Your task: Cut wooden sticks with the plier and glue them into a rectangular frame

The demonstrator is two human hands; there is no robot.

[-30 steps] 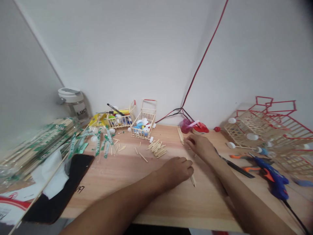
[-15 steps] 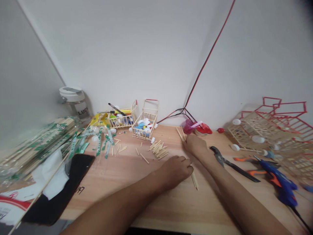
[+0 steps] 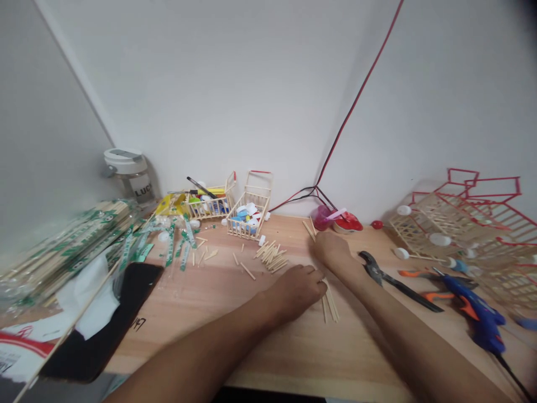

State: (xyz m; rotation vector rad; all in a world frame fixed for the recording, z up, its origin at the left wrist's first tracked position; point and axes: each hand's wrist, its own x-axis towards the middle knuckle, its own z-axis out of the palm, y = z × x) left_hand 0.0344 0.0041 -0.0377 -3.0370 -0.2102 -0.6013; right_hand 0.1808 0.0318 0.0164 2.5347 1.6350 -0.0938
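My left hand (image 3: 298, 291) rests knuckles-up on the wooden table (image 3: 235, 313), its curled fingers on several thin wooden sticks (image 3: 329, 307) that poke out to its right. My right hand (image 3: 333, 249) lies just behind, fingers bent down onto longer sticks (image 3: 309, 229) near a pink cup (image 3: 322, 216). What its fingertips grip is hidden. A loose heap of short sticks (image 3: 272, 256) lies left of both hands.
Black pliers (image 3: 377, 268), orange-handled cutters (image 3: 423, 284) and a blue glue gun (image 3: 476, 310) lie to the right, before stick-built carts (image 3: 457, 229). Two small stick baskets (image 3: 247, 210) with caps stand at the back. Packs of chopsticks (image 3: 62, 246) and a black phone (image 3: 100, 319) fill the left.
My right hand drew back left and nearer, uncovering the pliers. The sticks under my left hand have fanned apart slightly. The view shifted a little.
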